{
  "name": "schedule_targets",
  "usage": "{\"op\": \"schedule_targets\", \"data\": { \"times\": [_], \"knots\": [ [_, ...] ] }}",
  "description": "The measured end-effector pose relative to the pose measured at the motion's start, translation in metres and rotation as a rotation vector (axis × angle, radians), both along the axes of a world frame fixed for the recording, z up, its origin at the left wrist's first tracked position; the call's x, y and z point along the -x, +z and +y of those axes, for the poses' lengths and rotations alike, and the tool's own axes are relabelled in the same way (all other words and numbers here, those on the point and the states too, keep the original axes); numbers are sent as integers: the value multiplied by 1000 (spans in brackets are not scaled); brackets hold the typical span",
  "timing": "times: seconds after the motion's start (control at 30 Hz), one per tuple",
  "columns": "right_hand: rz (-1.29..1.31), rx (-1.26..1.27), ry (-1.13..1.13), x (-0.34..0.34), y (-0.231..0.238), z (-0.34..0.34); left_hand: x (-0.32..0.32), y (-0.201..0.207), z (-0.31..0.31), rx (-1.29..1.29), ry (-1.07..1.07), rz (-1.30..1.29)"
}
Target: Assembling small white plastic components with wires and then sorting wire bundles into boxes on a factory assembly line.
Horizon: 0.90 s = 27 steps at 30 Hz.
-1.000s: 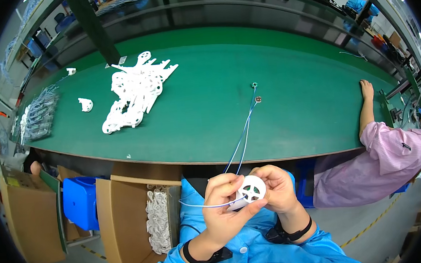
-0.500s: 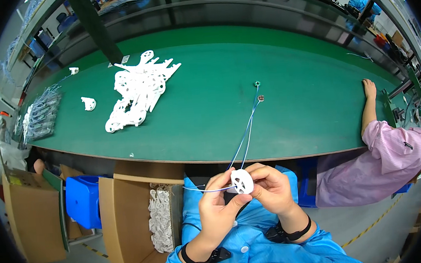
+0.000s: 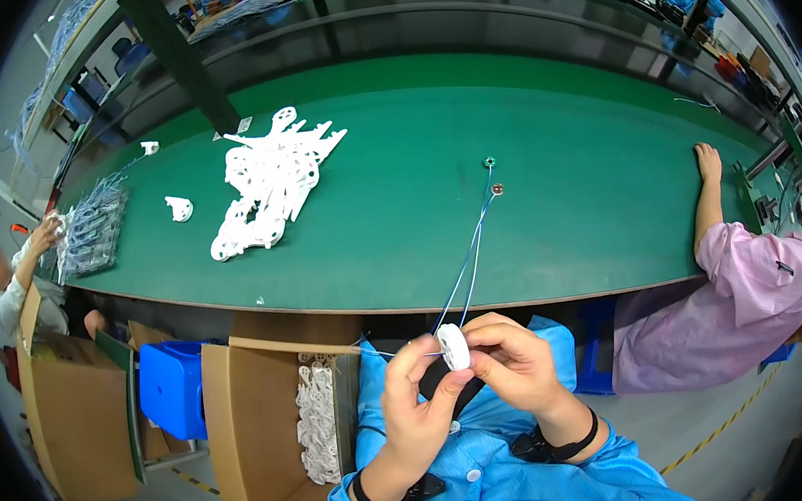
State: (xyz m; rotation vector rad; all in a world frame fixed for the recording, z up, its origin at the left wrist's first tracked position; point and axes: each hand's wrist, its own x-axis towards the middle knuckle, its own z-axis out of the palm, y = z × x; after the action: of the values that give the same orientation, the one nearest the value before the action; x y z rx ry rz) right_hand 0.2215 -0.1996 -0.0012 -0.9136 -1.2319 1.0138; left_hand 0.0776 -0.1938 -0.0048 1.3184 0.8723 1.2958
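Far left, at the bench's left end: a co-worker bent over a bundle of wired parts lying on the green bench.

Left-centre of the bench, toward its far edge: a loose heap of white plastic frames, with one stray white piece just beside it on the left.

Below the near edge, left of our lap: a blue bin and an open cardboard box with more white frames standing in it.

Centre, off the bench and over our lap: the small white disc part, turned edge-on to the camera. Our left hand pinches it from below, thumb and forefinger closed on the rim, other fingers curled. Our right hand is pressed on it from the right, fingertips tight against the disc. Neither hand is spread.

Two thin blue wires run from the disc up over the near edge to two small ring ends resting mid-bench. A short wire end seems to stick out leftward from the disc, though it is too fine to be sure.

Judgement on doing this well: we should keep the disc steady in the left pinch, let the right fingertips do the fine work, and keep the wires slack and untangled.

Far right edge: a person in pink, one hand flat on the bench.
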Motion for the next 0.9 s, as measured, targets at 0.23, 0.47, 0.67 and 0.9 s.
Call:
{"op": "schedule_targets", "data": {
  "times": [0.23, 0.47, 0.67, 0.9],
  "knots": [
    [-314, -74, 17, -1, 21, 5, 30, 58, 19, 250, -222, 458],
    [-382, -153, 15, 4, 37, 4, 44, 49, 38, -361, -169, 560],
    [-384, -211, 48, 3, 35, 4, 47, 34, 35, -253, -230, 370],
    [-394, -227, 9, 6, 27, 3, 46, 26, 34, -233, -216, 326]
  ]
}}
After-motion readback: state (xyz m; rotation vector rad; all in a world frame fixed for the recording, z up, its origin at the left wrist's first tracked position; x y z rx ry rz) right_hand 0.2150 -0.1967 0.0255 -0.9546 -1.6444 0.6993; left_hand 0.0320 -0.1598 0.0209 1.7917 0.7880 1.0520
